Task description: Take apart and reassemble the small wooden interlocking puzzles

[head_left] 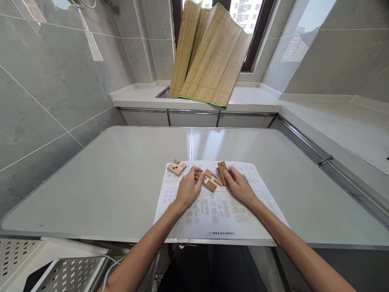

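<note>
Near the middle of a printed sheet (219, 231), my left hand (190, 185) has its fingers closed around a small wooden puzzle piece (197, 175). My right hand (238, 183) pinches a flat wooden puzzle piece marked 2 (222, 167), tilted up off the paper. Between the hands lie notched wooden pieces, among them a lower one (210, 186) and an upper one (209, 173); whether they touch the left-hand piece I cannot tell. To the left, at the sheet's top corner, sits a cluster of interlocked wooden pieces (176, 168).
The sheet lies on a large white folding table (106, 182) with a seam (191, 142). Beyond it, a folded bamboo mat (212, 61) leans by the window on a white ledge (139, 94). At lower left stands a perforated white stand (75, 273) with a cable (111, 269).
</note>
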Demonstrator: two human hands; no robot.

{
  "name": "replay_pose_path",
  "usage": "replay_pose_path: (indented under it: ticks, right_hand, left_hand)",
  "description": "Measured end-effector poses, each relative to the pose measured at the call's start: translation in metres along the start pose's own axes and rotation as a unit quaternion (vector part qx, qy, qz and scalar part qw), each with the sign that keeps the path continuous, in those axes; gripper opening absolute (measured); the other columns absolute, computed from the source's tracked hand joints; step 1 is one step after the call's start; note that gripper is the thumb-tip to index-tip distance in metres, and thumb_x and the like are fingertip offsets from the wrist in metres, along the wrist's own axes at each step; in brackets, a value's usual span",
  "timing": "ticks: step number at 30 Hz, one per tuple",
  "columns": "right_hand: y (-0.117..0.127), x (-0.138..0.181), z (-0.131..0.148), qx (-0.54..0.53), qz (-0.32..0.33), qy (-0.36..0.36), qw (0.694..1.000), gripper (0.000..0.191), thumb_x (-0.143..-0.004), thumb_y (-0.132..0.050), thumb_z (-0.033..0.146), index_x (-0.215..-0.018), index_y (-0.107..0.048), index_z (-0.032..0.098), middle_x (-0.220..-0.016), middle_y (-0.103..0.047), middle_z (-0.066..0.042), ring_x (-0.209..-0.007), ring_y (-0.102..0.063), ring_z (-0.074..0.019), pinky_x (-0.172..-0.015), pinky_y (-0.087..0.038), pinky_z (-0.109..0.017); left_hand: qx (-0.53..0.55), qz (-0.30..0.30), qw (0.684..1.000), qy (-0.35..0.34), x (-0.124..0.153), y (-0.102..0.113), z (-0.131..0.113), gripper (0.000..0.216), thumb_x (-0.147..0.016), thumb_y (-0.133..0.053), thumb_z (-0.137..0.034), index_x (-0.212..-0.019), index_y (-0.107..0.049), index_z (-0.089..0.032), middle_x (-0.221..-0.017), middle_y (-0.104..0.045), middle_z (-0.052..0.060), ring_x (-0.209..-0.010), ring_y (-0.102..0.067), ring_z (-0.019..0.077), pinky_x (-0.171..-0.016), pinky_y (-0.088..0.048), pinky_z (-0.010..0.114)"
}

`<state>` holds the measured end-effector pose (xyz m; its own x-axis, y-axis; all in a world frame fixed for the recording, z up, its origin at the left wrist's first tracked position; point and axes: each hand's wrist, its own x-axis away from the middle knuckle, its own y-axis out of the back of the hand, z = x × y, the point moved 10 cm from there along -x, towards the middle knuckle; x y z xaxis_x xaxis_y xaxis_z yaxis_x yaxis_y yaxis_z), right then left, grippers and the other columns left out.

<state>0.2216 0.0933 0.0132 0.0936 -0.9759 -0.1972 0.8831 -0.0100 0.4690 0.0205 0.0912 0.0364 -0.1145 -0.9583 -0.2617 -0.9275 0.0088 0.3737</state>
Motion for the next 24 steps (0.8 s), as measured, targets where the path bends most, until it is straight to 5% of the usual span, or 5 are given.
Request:
replay_pose_path:
  ticks: [7, 16, 24]
  right_hand:
    - [-0.006, 0.002, 0.01, -0.044, 0.033, 0.013, 0.998, 0.034, -0.103, -0.046, 0.053, -0.1, -0.064, 0.025, -0.104, -0.077, -0.005, -0.092, -0.069, -0.0243, -0.082, -0.049, -0.037]
    - [-0.008, 0.005, 0.017, -0.086, 0.049, 0.014, 0.995, 0.03, -0.102, -0.05, 0.051, -0.1, -0.066, 0.026, -0.116, -0.077, -0.006, -0.1, -0.072, -0.0251, -0.087, -0.054, -0.038]
    - [-0.004, 0.003, 0.012, -0.041, 0.022, 0.015, 0.999, 0.032, -0.1, -0.052, 0.051, -0.092, -0.067, 0.024, -0.094, -0.078, -0.005, -0.088, -0.071, -0.0238, -0.078, -0.052, -0.034]
  left_hand:
    - [-0.184, 0.025, 0.978, -0.095, 0.003, -0.013, -0.012, 0.017, -0.103, -0.048, -0.03, -0.108, -0.06, -0.02, -0.108, -0.067, 0.011, -0.102, -0.06, 0.029, -0.09, -0.046, 0.043]
    - [-0.277, 0.038, 0.952, -0.121, 0.006, -0.02, -0.013, 0.014, -0.104, -0.045, -0.027, -0.106, -0.056, -0.02, -0.106, -0.065, 0.01, -0.097, -0.058, 0.0271, -0.088, -0.049, 0.045]
    - [-0.304, 0.042, 0.943, -0.129, 0.007, -0.021, -0.016, 0.013, -0.103, -0.044, -0.027, -0.107, -0.055, -0.019, -0.107, -0.064, 0.01, -0.098, -0.057, 0.027, -0.088, -0.049, 0.045]
